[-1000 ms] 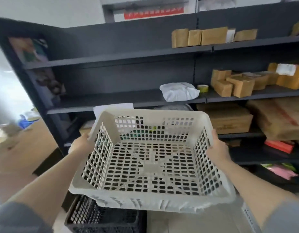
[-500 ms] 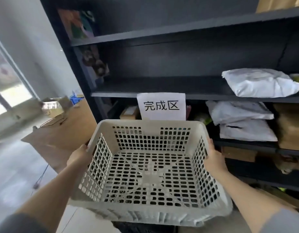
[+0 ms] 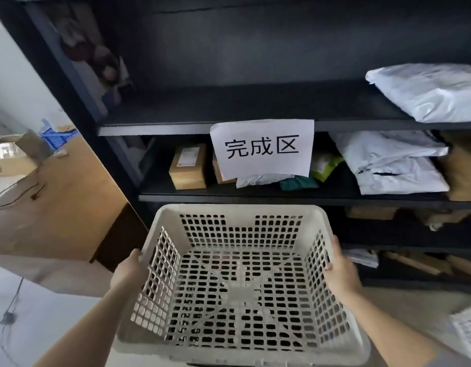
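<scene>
I hold an empty cream plastic lattice basket (image 3: 239, 210) in front of me, below a dark shelf unit (image 3: 154, 128). My left hand (image 3: 127, 271) grips the basket's left rim. My right hand (image 3: 340, 268) grips its right rim, fingers curled over the edge. The basket tilts slightly towards me and nothing lies inside it.
A white paper sign (image 3: 263, 148) with black characters hangs from a shelf edge. Behind it sit a small cardboard box (image 3: 188, 166), white mailer bags (image 3: 390, 162) and a green packet (image 3: 324, 165). A wooden desk (image 3: 54, 197) stands left. Another white basket (image 3: 467, 332) shows at lower right.
The view has swung left and closer to the shelves, bringing the paper sign to the centre. The basket stays held in both hands, now lower relative to the shelves.
</scene>
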A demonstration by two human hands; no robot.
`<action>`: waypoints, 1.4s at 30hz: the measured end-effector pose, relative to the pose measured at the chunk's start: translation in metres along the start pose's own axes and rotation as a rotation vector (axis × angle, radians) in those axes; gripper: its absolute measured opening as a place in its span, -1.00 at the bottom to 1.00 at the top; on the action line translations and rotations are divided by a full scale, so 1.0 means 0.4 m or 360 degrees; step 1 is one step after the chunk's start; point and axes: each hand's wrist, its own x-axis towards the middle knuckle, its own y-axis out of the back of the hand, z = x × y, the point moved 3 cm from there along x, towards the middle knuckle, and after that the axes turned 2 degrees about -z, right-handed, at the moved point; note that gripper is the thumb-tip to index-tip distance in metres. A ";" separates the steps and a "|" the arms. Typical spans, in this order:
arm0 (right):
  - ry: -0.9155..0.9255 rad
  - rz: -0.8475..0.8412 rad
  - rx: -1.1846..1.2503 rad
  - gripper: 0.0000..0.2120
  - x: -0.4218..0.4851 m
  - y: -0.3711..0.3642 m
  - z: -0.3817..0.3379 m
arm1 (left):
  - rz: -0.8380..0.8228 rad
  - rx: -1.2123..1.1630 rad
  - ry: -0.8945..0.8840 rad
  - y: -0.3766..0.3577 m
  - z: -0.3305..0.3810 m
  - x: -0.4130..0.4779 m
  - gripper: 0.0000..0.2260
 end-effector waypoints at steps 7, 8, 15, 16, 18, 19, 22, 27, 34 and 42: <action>-0.0162 0.0100 0.0057 -0.15 -0.023 -0.099 -0.035 | -0.0121 0.0001 -0.0079 -0.049 -0.025 0.137 -0.56; -0.0172 0.0100 0.0065 -0.16 -0.020 -0.110 -0.040 | -0.0131 -0.0001 -0.0078 -0.057 -0.030 0.152 -0.57; -0.0234 0.0056 0.0155 -0.25 0.000 -0.163 -0.047 | -0.0167 -0.0018 -0.0030 -0.123 -0.067 0.196 -0.53; -0.0238 0.0058 0.0171 -0.27 0.002 -0.167 -0.046 | -0.0181 -0.0017 -0.0024 -0.133 -0.072 0.197 -0.53; -0.0264 0.0041 0.0174 -0.28 0.004 -0.181 -0.037 | -0.0215 -0.0034 -0.0011 -0.153 -0.081 0.200 -0.50; -0.0274 0.0031 0.0167 -0.27 0.006 -0.187 -0.033 | -0.0235 -0.0046 -0.0008 -0.163 -0.085 0.201 -0.49; -0.0296 0.0025 0.0128 -0.23 0.015 -0.203 -0.017 | -0.0277 -0.0067 0.0011 -0.190 -0.095 0.203 -0.50; -0.0316 -0.0007 0.0157 -0.16 0.007 -0.260 0.012 | -0.0275 -0.0104 0.0077 -0.231 -0.127 0.225 -0.48; -0.0316 0.0007 0.0070 -0.14 -0.003 -0.303 0.046 | -0.0222 -0.0085 0.0049 -0.254 -0.130 0.223 -0.49; -0.0324 -0.0013 -0.0032 -0.13 0.031 -0.292 0.055 | -0.0239 -0.0131 0.0062 -0.261 -0.101 0.225 -0.49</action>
